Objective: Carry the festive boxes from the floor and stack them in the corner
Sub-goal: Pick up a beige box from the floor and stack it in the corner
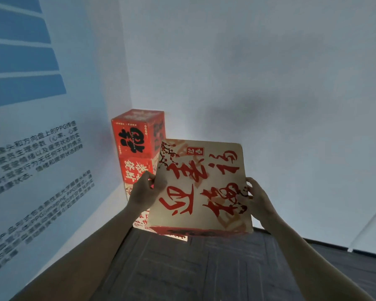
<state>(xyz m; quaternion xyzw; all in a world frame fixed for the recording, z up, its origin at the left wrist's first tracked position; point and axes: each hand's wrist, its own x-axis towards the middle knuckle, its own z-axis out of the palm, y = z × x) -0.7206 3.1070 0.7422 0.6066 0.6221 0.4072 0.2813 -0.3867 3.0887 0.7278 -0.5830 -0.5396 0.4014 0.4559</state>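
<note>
I hold a cream festive box (201, 187) with large red calligraphy in front of me, its top face tilted toward the camera. My left hand (144, 191) grips its left edge and my right hand (257, 197) grips its right edge. Behind it, in the corner where two walls meet, stands a stack of festive boxes: a red box (137, 132) with black characters on top, a second red box (136, 170) with cream characters under it, and lower boxes mostly hidden by the box I hold.
The left wall (41, 159) carries printed text and blue stripes. The right wall (269, 83) is plain white. Dark grey carpet (204, 268) covers the floor below my arms.
</note>
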